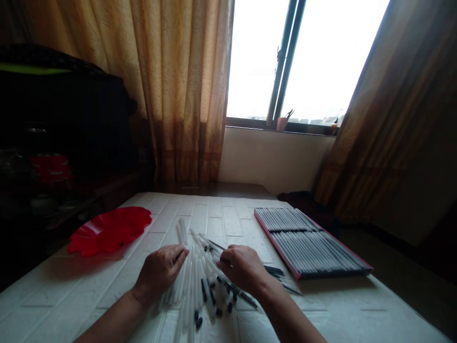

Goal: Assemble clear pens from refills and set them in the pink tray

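A loose pile of clear, whitish tubes [193, 281] lies in the middle of the white table, with several small black caps [199, 322] scattered over its near part. My left hand [162, 267] is closed at the pile's left side, fingertips pinched; what they hold is too small to make out. Across the pile, my right hand [241, 267] has its fingers closed around a thin dark rod [216, 244], whose tip sticks out to the upper left. Thin black rods [274, 270] lie just right of my right wrist.
A red scalloped bowl [110, 231] rests at the table's left. On the right lies a shallow pink-edged box [314, 245] filled with rows of slim grey pens. Behind the table are curtains [185, 95] and a window with a small pink cup [282, 124] on its sill.
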`<state>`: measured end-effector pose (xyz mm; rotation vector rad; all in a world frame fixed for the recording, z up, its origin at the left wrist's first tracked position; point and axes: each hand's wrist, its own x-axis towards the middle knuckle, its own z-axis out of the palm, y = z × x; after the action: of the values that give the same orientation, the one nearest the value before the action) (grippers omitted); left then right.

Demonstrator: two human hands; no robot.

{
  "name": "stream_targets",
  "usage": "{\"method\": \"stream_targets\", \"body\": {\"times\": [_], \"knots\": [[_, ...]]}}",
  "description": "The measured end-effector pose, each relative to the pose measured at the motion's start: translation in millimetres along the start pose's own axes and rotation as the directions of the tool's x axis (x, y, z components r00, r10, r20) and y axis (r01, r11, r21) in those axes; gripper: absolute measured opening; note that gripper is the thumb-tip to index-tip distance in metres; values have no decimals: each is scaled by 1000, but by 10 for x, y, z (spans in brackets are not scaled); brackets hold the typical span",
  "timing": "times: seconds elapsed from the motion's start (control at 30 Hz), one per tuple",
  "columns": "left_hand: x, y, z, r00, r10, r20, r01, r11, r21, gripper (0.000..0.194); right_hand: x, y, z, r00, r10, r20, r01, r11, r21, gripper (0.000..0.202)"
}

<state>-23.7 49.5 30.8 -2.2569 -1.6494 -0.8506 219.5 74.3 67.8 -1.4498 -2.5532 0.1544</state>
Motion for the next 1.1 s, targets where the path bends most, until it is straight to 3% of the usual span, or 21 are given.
{"method": "stream_targets", "body": {"times": [0.13,0.37,0.6,0.77,0.97,1.1], "knots": [[-21,47,26,998,56,12,-56,998,-8,30,-87,-43,87,998,7,61,-5,999,-36,20],[-85,174,77,973,226,-38,-227,973,-31,22,-108,-86,141,997,-9,71,12,999,-47,20],[-154,444,57,907,413,-76,-417,908,-35,30,-185,26,-55,992,-123,18,119,983,143,14],[-163,517,15,914,401,-58,-405,910,-87,35,-248,155,-209,989,-130,-67,145,940,310,15],[-184,552,18,925,373,-76,-380,913,-146,38,-275,148,-151,985,-147,-93,173,880,443,12],[-191,544,38,942,320,-100,-332,929,-163,32,-332,214,-234,995,-80,-66,102,869,484,14]]}}
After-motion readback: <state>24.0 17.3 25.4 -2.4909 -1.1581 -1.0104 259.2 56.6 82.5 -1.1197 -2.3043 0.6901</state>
